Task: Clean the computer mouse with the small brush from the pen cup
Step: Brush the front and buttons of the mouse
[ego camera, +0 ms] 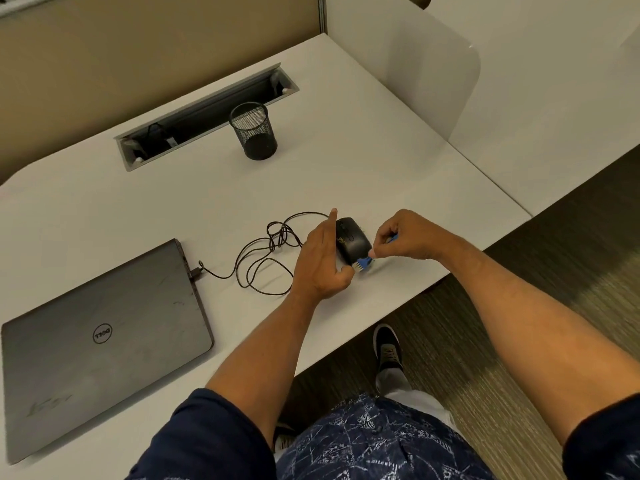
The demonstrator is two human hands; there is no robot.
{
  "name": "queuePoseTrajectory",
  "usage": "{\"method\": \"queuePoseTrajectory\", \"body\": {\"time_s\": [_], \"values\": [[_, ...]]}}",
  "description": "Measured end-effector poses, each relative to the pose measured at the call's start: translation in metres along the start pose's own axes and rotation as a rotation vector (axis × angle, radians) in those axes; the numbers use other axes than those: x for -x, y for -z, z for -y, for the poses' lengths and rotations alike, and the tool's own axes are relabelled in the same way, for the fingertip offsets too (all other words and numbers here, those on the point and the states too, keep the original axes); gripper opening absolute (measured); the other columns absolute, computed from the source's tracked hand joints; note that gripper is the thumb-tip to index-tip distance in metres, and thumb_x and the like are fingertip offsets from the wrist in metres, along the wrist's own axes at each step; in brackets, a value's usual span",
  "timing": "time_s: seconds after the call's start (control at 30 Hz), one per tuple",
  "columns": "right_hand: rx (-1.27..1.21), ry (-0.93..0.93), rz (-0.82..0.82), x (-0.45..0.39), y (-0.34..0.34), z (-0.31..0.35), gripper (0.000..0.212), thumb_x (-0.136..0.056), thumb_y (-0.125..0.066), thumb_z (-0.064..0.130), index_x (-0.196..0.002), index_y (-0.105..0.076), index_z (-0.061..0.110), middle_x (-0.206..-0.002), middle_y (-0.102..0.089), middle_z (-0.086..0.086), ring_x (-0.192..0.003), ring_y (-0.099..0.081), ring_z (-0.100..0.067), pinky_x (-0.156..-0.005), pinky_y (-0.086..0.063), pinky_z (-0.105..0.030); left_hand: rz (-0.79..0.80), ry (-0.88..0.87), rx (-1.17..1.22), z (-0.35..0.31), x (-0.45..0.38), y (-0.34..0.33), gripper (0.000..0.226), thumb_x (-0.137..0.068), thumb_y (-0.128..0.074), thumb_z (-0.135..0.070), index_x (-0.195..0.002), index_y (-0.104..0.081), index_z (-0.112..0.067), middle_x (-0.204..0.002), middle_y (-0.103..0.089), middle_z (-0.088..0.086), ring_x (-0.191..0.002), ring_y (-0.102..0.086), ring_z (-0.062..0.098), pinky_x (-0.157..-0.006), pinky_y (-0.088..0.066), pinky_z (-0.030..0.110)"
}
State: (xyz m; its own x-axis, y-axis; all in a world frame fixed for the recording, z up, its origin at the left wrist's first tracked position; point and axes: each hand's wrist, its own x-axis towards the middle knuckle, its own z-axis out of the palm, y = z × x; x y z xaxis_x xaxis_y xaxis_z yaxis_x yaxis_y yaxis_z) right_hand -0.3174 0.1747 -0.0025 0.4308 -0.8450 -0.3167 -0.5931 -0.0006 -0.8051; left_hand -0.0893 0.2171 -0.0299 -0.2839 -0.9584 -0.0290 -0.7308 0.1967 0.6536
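Right hand [405, 237] with brush [362, 263], left hand [322, 258] against mouse [353, 239], near desk [381, 174] edge.

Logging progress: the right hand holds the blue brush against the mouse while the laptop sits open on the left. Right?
No: the head view shows the laptop closed, lid down. The right hand does hold the blue brush against the mouse.

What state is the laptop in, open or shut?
Shut. The laptop lies flat on the desk with its lid down and the logo facing up; no screen or keys show.
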Motion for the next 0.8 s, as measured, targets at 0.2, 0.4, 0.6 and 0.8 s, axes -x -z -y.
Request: {"method": "queuePoseTrajectory", "body": {"time_s": [0.2,0.4,0.6,0.8], "values": [[-0.231,-0.072,-0.192,0.009,0.01,-0.025,0.008,-0.074,-0.088,0.031,-0.073,-0.083,0.024,-0.061,-0.068,0.007,-0.057,-0.055,0.001,-0.053,-0.041,-0.01,0.003,-0.026,-0.021,0.003,0.0,-0.001,0.107,-0.071,-0.062,-0.037,-0.161,-0.012,-0.009,-0.154,-0.041,0.014,-0.136,-0.043,0.03,-0.112,-0.037,0.038],[-0.366,-0.175,-0.243,0.017,0.016,-0.042,0.012,-0.075,-0.088,0.025,-0.076,-0.083,0.014,-0.057,-0.062,0.005,-0.052,-0.044,-0.004,-0.05,-0.035,-0.02,-0.009,-0.049,-0.037,0.007,-0.001,-0.005,0.111,-0.076,-0.072,-0.05,-0.161,-0.011,-0.012,-0.152,-0.042,0.011,-0.135,-0.044,0.027,-0.112,-0.039,0.039],[-0.299,-0.11,-0.235,0.002,0.01,-0.024,0.006,-0.08,-0.086,0.024,-0.075,-0.082,0.021,-0.06,-0.07,0.011,-0.057,-0.059,0.005,-0.051,-0.04,-0.005,-0.029,-0.047,-0.044,0.008,-0.003,-0.007,0.115,-0.077,-0.073,-0.059,-0.161,-0.01,-0.013,-0.152,-0.043,0.01,-0.134,-0.045,0.026,-0.111,-0.04,0.038],[-0.287,-0.052,-0.336,-0.016,0.009,-0.01,0.008,-0.081,-0.085,0.023,-0.076,-0.082,0.017,-0.062,-0.071,0.008,-0.059,-0.061,0.007,-0.053,-0.043,-0.006,-0.044,-0.051,-0.041,0.009,-0.005,-0.008,0.117,-0.076,-0.077,-0.055,-0.161,-0.01,-0.012,-0.151,-0.045,0.009,-0.134,-0.045,0.025,-0.112,-0.039,0.039]]}}
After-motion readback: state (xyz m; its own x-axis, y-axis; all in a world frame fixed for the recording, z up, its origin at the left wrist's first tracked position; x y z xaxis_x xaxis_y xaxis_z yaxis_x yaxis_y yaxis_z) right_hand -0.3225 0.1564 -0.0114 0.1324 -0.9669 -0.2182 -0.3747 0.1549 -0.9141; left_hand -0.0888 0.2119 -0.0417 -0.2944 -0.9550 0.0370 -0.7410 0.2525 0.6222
